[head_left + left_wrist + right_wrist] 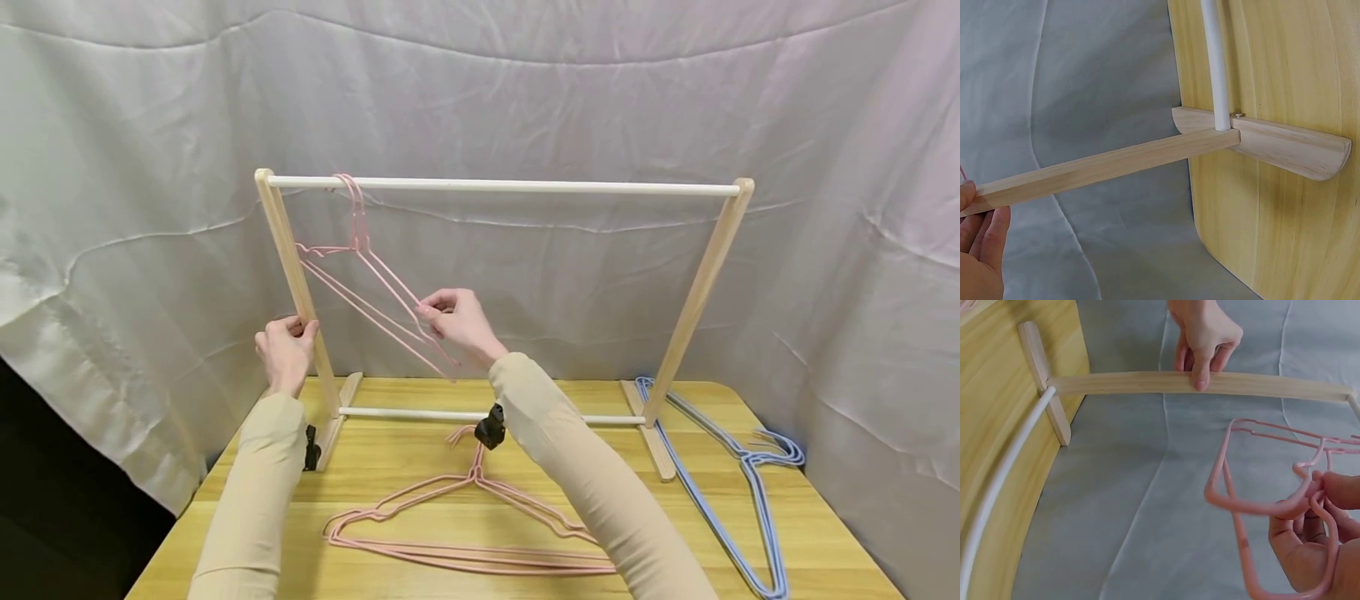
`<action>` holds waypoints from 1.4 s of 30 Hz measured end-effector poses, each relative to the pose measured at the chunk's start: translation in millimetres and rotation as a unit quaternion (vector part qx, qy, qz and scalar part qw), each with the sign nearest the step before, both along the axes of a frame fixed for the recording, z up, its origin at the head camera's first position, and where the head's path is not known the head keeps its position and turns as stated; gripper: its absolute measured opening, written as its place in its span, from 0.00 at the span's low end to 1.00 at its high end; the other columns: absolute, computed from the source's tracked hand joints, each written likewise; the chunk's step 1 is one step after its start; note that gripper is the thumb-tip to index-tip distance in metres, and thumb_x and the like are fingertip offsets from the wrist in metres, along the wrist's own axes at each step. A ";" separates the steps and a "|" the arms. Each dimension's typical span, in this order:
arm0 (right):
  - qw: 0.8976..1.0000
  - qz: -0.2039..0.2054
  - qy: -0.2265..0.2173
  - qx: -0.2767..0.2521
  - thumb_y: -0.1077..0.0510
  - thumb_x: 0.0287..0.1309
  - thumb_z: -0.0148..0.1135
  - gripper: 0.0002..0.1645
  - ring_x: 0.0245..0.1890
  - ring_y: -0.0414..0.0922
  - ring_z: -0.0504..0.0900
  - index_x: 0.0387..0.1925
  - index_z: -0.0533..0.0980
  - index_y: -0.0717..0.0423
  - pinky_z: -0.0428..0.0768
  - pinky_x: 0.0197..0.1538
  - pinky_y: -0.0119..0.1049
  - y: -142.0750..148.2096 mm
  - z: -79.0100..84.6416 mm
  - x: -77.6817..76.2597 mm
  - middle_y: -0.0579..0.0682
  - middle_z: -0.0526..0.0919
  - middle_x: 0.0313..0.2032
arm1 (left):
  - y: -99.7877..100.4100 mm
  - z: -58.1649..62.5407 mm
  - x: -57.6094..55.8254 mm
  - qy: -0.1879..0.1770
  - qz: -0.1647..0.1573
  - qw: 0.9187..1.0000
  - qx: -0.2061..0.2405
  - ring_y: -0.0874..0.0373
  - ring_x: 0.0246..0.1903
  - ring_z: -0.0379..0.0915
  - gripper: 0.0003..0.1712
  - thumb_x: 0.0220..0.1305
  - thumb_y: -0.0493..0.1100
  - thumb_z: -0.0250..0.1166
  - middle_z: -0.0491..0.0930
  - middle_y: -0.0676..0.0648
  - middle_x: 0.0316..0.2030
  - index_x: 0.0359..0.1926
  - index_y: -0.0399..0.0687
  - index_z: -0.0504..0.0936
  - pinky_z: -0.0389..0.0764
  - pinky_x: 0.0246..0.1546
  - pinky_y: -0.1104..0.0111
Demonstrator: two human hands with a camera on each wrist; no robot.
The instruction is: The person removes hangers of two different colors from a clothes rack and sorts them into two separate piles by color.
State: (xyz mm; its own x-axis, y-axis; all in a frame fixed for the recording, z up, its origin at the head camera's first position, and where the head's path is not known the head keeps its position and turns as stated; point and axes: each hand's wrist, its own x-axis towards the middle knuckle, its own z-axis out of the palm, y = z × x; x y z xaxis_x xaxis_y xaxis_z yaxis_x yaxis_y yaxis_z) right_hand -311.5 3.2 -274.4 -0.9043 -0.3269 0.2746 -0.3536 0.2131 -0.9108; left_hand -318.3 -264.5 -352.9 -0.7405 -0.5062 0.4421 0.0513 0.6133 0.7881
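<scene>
Two pink wire hangers (pixel 360 242) hang by their hooks near the left end of the rack's white top rod (pixel 525 185). My right hand (pixel 461 321) pinches the sloping right arm of one hanger between thumb and fingers. Seen from the right wrist, both hanger frames (pixel 1241 505) cross close to that hand (pixel 1310 550). My left hand (pixel 287 354) grips the rack's left wooden post (pixel 283 242) about two-thirds of the way down. The left wrist view catches only its fingertips and part of the palm (pixel 982 275) at the post.
Several pink hangers (pixel 477 475) lie stacked on the wooden table (pixel 397 392) in front of the rack. Blue hangers (pixel 750 458) lie at the right, partly behind the rack's right foot (pixel 660 454). A lower white rod (pixel 420 414) joins the posts. Grey curtain (pixel 525 100) surrounds the table.
</scene>
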 end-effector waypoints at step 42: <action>0.966 -0.138 0.217 -0.019 0.63 0.65 0.64 0.07 0.22 0.34 0.72 0.36 0.83 0.66 0.69 0.28 0.25 70.1 -14.0 19.4 0.61 0.85 0.27 | 1.6 -2.0 0.8 -0.005 0.004 1.000 0.004 0.34 0.55 0.70 0.17 0.69 0.43 0.65 0.86 0.31 0.47 0.48 0.33 0.86 0.65 0.61 0.48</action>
